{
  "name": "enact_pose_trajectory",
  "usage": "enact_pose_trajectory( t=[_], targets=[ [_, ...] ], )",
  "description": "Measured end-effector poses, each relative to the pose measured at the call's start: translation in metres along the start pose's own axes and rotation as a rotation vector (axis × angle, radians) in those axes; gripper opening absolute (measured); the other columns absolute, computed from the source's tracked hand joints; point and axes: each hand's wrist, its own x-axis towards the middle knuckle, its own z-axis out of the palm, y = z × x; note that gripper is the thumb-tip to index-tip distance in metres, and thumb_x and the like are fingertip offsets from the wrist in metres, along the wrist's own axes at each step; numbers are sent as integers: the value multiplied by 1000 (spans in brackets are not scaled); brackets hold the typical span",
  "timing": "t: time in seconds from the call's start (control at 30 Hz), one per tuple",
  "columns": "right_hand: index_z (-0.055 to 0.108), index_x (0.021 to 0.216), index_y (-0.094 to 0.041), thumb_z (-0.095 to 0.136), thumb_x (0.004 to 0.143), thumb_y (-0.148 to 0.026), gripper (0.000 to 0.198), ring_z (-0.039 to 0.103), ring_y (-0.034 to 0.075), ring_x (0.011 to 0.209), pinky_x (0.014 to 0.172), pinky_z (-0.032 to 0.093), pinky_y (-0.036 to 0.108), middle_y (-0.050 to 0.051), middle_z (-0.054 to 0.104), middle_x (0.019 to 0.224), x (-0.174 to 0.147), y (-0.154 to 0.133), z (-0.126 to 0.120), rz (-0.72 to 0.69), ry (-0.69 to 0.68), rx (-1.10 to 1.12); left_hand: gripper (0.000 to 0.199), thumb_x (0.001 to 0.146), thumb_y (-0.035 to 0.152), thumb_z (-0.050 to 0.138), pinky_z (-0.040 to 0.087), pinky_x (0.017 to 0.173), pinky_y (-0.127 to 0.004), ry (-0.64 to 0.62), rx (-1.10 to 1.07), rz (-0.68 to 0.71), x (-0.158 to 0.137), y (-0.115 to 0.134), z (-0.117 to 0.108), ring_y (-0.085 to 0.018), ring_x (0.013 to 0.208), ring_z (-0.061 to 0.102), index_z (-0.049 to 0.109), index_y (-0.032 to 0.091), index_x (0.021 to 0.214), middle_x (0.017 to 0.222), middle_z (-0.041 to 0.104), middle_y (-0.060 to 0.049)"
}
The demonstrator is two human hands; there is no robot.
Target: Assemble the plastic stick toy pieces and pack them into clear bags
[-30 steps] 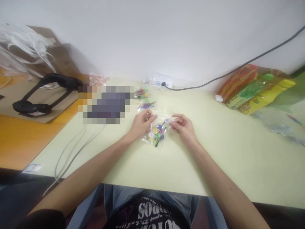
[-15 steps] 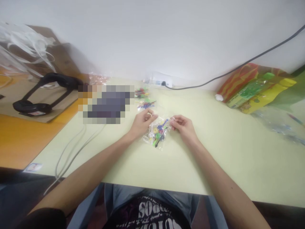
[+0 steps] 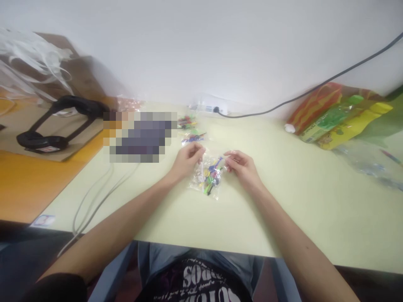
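Note:
A clear plastic bag (image 3: pixel 210 178) of small colourful plastic parts lies between my hands on the pale table. Blue, green, yellow, white and black pieces show through it. My left hand (image 3: pixel 189 158) pinches the bag's upper left edge between thumb and fingers. At the upper right edge, my right hand (image 3: pixel 238 161) grips the film with its thumb against the bent fingers. Just beyond my left hand rests a second bag of coloured parts (image 3: pixel 193 137), and behind that is a pile of red and green pieces (image 3: pixel 187 122).
A blurred-out dark object (image 3: pixel 143 136) sits on the left, with pale cables (image 3: pixel 91 201) below it. A black strap-like frame (image 3: pixel 63 126) lies on cardboard. Along the wall are a power strip (image 3: pixel 208 105), a green bottle (image 3: pixel 330 119) and a yellow package (image 3: pixel 355 126).
My left thumb and fingers have shifted slightly at the bag's top edge. The bag's lower part has moved a little to the right. My right hand stays nearly in place.

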Motion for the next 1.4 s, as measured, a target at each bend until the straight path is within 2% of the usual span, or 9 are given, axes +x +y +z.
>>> enact_pose_trajectory(
  t=[0.17, 0.43, 0.6, 0.77, 1.0, 1.23, 1.4],
  targets=[
    [75, 105, -22, 80, 82, -42, 31, 54, 13, 61, 60, 47, 29, -1, 61, 72, -1, 2, 2, -5, -92, -22, 30, 91, 49, 70, 44, 58, -23, -29, -59, -25, 3, -2, -2, -11, 58, 55, 62, 20, 96, 65, 58, 3],
    [75, 111, -24, 79, 82, -44, 36, 53, 13, 61, 61, 46, 29, -1, 61, 76, -1, 0, 3, -29, -42, -32, 31, 92, 51, 68, 36, 46, -21, -23, -48, -54, 1, -1, -3, -9, 47, 46, 63, 21, 100, 62, 56, 5],
    [77, 117, -26, 76, 84, -41, 36, 51, 13, 62, 65, 44, 30, -2, 61, 74, -1, 3, 1, -10, -59, 16, 31, 90, 47, 70, 44, 55, -22, 4, -25, -10, 0, 3, -2, -12, 58, 57, 68, 20, 104, 65, 60, 2],
    [80, 113, -26, 75, 84, -39, 32, 52, 13, 64, 65, 44, 31, -1, 60, 72, -1, 4, -1, -11, -42, 9, 27, 88, 42, 73, 47, 58, -24, 14, -69, -9, 1, 3, -2, -13, 62, 62, 69, 18, 101, 76, 68, -2],
    [83, 103, -26, 72, 84, -32, 23, 52, 13, 65, 63, 43, 30, 1, 60, 78, 0, 0, -2, -22, -69, 35, 21, 93, 36, 66, 45, 57, -25, -9, -103, 14, 1, 5, -3, -11, 60, 60, 71, 19, 104, 77, 67, -1],
    [83, 88, -25, 68, 81, -29, 17, 51, 15, 67, 62, 41, 31, 2, 60, 78, 0, -2, -2, -37, -82, 17, 18, 91, 30, 63, 40, 55, -25, -18, -76, 31, 1, 4, -5, -12, 60, 58, 76, 18, 96, 77, 68, -3],
    [80, 78, -23, 67, 79, -27, 14, 50, 15, 66, 61, 41, 30, 2, 59, 74, 0, -3, -2, -28, -70, 33, 18, 90, 26, 61, 44, 60, -25, -32, -29, 62, 2, 2, -6, -15, 74, 61, 76, 19, 89, 81, 70, -5]
  ],
)
